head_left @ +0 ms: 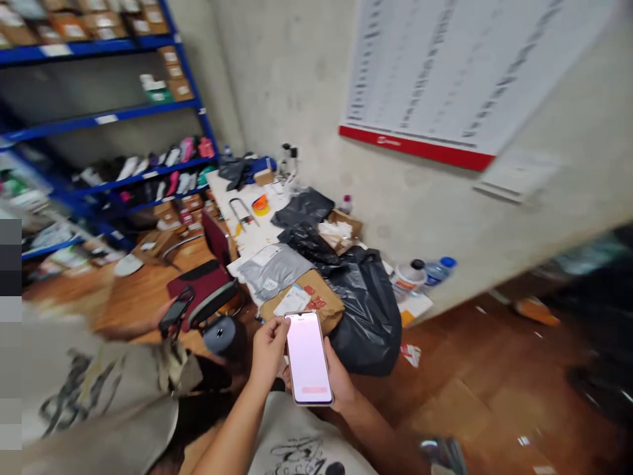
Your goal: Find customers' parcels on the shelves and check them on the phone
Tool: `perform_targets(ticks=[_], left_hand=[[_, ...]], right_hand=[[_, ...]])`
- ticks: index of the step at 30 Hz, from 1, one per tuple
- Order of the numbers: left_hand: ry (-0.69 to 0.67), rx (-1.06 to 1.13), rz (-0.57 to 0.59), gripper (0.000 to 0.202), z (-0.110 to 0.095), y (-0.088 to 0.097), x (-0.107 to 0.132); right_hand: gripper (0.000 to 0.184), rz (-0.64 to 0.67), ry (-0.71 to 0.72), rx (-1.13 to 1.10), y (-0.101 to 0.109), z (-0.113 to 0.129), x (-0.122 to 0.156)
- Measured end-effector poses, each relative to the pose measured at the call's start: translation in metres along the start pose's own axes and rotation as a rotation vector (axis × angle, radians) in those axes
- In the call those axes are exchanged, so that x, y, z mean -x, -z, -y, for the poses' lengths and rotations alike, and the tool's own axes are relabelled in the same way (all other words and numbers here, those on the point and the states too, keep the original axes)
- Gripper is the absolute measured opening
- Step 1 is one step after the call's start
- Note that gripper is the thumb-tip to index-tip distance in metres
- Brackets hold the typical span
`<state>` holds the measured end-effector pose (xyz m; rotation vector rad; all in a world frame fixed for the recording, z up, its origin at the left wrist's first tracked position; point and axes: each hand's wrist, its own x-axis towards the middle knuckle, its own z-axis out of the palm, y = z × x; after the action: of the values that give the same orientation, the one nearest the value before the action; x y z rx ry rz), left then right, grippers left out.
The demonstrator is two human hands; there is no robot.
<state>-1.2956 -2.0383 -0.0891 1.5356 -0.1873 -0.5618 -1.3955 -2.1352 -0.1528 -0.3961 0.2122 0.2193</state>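
I hold a smartphone (307,357) with a lit pinkish-white screen upright in front of me. My left hand (268,350) is curled round its left edge, thumb near the top corner. My right hand (339,377) cradles it from behind and below, fingers wrapped on the right edge. Past the phone lie a brown cardboard parcel (311,298) with red print and a large black plastic bag (368,310).
Another person's hand (165,316) at the left holds a dark phone (176,307). A dark red chair (208,277) stands by a cluttered white table (247,227) along the wall. Blue shelving (103,119) with boxes and shoes fills the left. Water bottles (435,269) stand near the wall.
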Motion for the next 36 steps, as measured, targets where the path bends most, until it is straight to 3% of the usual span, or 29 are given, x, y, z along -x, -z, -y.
perform_targets(ticks=[6,11,16,18,22,25,30,36], left_hand=[[0.013,0.209,-0.239,0.029,0.012,0.015,0.088],[-0.11,0.04,-0.473,0.037,0.016,0.031,0.147],[-0.089,-0.131,-0.8,0.04,0.015,0.067,0.191],[-0.108,-0.037,-0.868,0.039,0.013,0.09,0.214],[-0.144,0.262,-0.892,0.031,0.006,0.148,0.272],[-0.16,0.269,-0.97,0.031,0.005,0.199,0.321],[-0.249,0.195,-1.072,0.029,0.017,0.284,0.398],[-0.265,0.273,-1.197,0.028,0.028,0.363,0.458]], right_hand=[[0.084,0.129,-0.348,0.071,-0.024,-0.017,0.024],[0.061,0.052,-0.439,0.082,-0.057,-0.06,0.031],[0.067,0.136,-0.646,0.244,-0.087,-0.115,0.024],[0.066,0.165,-0.69,0.276,-0.101,-0.141,0.02],[0.072,0.267,-0.825,0.268,-0.138,-0.21,0.014],[0.077,0.318,-0.902,0.247,-0.171,-0.272,0.014],[0.069,0.37,-0.986,0.263,-0.219,-0.378,0.012],[0.066,0.432,-1.092,0.314,-0.263,-0.47,-0.002]])
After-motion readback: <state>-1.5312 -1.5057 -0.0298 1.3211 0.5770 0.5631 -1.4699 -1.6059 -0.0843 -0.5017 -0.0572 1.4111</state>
